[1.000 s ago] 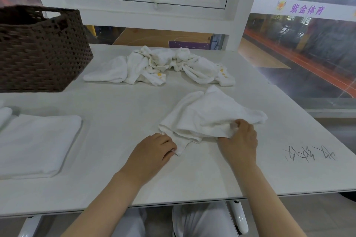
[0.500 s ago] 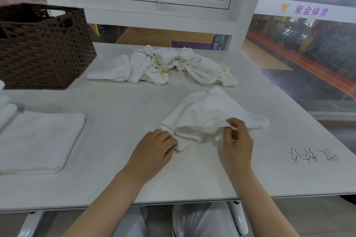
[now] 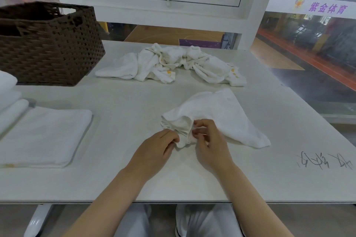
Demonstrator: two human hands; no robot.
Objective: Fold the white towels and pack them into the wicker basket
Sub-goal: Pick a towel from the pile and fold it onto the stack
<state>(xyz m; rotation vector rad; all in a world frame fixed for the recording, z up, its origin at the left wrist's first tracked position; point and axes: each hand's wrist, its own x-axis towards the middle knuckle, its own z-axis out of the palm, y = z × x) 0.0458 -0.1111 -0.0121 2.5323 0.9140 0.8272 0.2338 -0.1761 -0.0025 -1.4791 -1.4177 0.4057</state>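
White table [image 3: 119, 179] filled most of the view, near edge running across the bottom, black handwriting [image 3: 325, 161] scrawled on its right side. Wicker basket [image 3: 50, 48] — dark brown, woven, with a cut-out handle — stood on the far left of the table; its inside was in shadow and what it held could not be made out. Just in front of the basket, at the left edge, a stack of folded towels [image 3: 8, 98] was partly cut off by the frame. Beside it lay a single folded towel [image 3: 44, 136], flat and squared. At the far middle of the table a heap of unfolded towels [image 3: 171, 63] sprawled, some with small yellow marks, well apart from the hands.

The crumpled towel [image 3: 217, 113] being worked lay right of centre, its bulk spread away toward the right, its near-left corner bunched up. Both hands met at that bunched corner. Left hand [image 3: 156, 152] had fingers curled, pinching the cloth edge at its fingertips. Right hand [image 3: 210, 144] — fingers bent inward, thumb and fingertips closed on folds of the same corner. The two hands sat just beside each other, nearly touching.
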